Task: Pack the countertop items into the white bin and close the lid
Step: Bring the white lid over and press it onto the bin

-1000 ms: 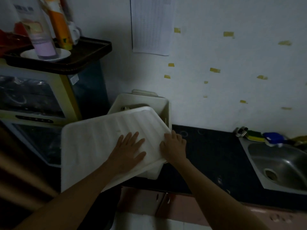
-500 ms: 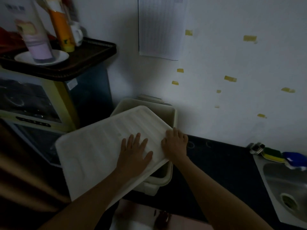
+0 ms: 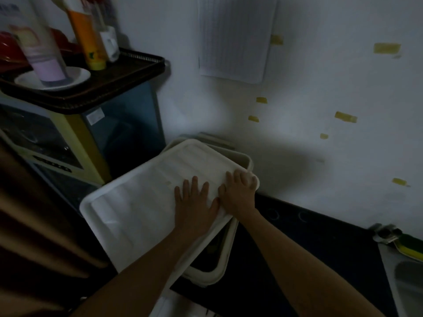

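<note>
The white ribbed lid [image 3: 146, 202] lies askew over the white bin [image 3: 219, 268], its left part hanging out past the bin's left side. A dark gap of the bin's inside shows along the near right rim. My left hand [image 3: 194, 202] lies flat on the lid with fingers spread. My right hand [image 3: 238, 191] rests at the lid's right edge, its fingers bent over the far right corner. The bin's contents are hidden.
The dark countertop [image 3: 309, 243] runs right to a steel sink [image 3: 407, 280] with a yellow-green sponge [image 3: 409, 245]. A cabinet [image 3: 128, 129] at the left carries a black tray [image 3: 103, 88] with bottles and a white dish. The white wall stands just behind the bin.
The lid has slid farther back and right over the bin, covering more of the opening. Both hands moved with it, and the right hand's fingers now curl over the far corner.
</note>
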{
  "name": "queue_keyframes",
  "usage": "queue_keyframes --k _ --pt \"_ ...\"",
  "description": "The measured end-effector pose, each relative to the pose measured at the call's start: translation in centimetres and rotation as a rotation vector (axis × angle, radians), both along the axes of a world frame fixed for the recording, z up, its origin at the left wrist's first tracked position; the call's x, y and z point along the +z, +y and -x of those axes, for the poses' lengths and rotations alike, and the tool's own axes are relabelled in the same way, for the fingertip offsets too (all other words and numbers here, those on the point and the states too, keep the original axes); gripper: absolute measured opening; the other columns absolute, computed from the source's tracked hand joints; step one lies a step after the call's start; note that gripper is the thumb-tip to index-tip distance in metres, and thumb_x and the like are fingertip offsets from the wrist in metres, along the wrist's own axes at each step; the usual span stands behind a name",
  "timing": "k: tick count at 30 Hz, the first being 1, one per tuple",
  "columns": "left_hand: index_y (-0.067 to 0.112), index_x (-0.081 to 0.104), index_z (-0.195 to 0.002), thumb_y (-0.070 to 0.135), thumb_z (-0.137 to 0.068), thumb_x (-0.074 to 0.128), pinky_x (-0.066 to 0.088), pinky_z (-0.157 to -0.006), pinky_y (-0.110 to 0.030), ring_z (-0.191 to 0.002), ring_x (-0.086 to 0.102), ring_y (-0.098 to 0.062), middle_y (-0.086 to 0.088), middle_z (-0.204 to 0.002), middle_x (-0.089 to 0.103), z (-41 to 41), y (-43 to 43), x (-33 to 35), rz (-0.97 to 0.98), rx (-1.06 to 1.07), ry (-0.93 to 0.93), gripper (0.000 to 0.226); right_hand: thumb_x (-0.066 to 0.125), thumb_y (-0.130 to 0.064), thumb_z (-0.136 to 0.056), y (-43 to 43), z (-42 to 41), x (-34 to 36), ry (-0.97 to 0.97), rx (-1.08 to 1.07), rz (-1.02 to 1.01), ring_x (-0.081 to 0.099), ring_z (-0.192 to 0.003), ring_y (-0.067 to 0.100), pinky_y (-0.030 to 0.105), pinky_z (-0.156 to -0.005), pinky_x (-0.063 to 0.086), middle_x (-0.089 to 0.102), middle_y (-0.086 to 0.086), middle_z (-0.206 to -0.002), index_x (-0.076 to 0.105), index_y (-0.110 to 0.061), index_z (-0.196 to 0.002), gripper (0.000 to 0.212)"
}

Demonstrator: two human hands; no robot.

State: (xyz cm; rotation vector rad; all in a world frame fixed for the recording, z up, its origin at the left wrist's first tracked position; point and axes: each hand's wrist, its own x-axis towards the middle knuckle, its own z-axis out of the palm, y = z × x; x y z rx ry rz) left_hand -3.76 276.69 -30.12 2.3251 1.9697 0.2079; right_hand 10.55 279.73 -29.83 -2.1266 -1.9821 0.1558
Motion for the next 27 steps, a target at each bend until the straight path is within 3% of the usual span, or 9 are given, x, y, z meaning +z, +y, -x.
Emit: queue_keyframes --k 3,8,12,16,22,27 --pt "0.028 0.013 -0.154 0.069 -0.09 0.003 -0.002 -0.119 -0.055 -0.149 0.002 -0.031 -0.009 -0.163 0.004 -1.1 0.6 -0.1 -0.009 0.042 0.018 0.077 0.011 -0.055 -0.085 1.7 -1.1 -0.4 -0.036 0.027 -0.02 0.023 -0.143 0.031 0.06 -0.115 0.007 0.028 0.013 -0.154 0.03 -0.017 -0.147 0.075" --pt "0.028 0.022 -0.151 0.06 -0.095 0.024 -0.004 -0.118 -0.056 -0.149 0.002 -0.031 -0.005 -0.162 0.01 -2.5 1.9 0.3 0.007 0.068 -0.054 0.064 0.004 -0.067 -0.078 4.3 -2.6 -0.1 -0.087 0.094 -0.023 0.028 -0.141 0.029 0.055 -0.115 0.011 0.031 0.009 -0.153 0.031 -0.022 -0.146 0.086" --pt "0.032 0.017 -0.152 0.057 -0.094 0.033 -0.013 -0.114 -0.06 -0.149 -0.01 -0.029 0.003 -0.163 0.0 -2.7 3.2 0.2 0.094 -0.007 -0.095 0.064 0.026 -0.063 -0.093 6.4 -3.4 -0.2 -0.082 0.142 -0.009 0.025 -0.143 0.026 0.054 -0.116 0.009 0.029 0.006 -0.155 0.031 -0.024 -0.148 0.067" --pt "0.037 0.009 -0.153 0.065 -0.093 0.027 -0.009 -0.115 -0.059 -0.148 -0.012 -0.028 0.007 -0.163 -0.004 -1.9 3.9 0.0 0.098 -0.088 -0.04 0.068 0.029 -0.062 -0.094 8.2 -4.0 0.0 -0.103 0.193 0.003 0.025 -0.144 0.024 0.053 -0.116 0.008 0.028 0.005 -0.157 0.03 -0.025 -0.149 0.066" --pt "0.038 0.009 -0.153 0.072 -0.088 0.013 -0.005 -0.117 -0.055 -0.149 -0.004 -0.027 0.007 -0.163 0.002 -1.8 3.1 -0.8 -0.035 -0.08 0.014 0.073 -0.002 -0.067 -0.076 9.4 -4.6 -1.2 -0.137 0.265 -0.028 0.024 -0.144 0.021 0.052 -0.115 0.009 0.028 0.003 -0.157 0.03 -0.027 -0.148 0.089" --pt "0.033 0.024 -0.152 0.069 -0.091 0.018 -0.002 -0.115 -0.058 -0.149 0.011 -0.032 0.002 -0.162 0.017 -3.5 3.2 -1.7 -0.045 -0.042 -0.01 0.071 0.015 -0.062 -0.091 10.3 -5.8 -1.6 -0.176 0.299 -0.024 0.025 -0.144 0.021 0.051 -0.115 0.009 0.028 0.003 -0.157 0.031 -0.026 -0.149 0.07"
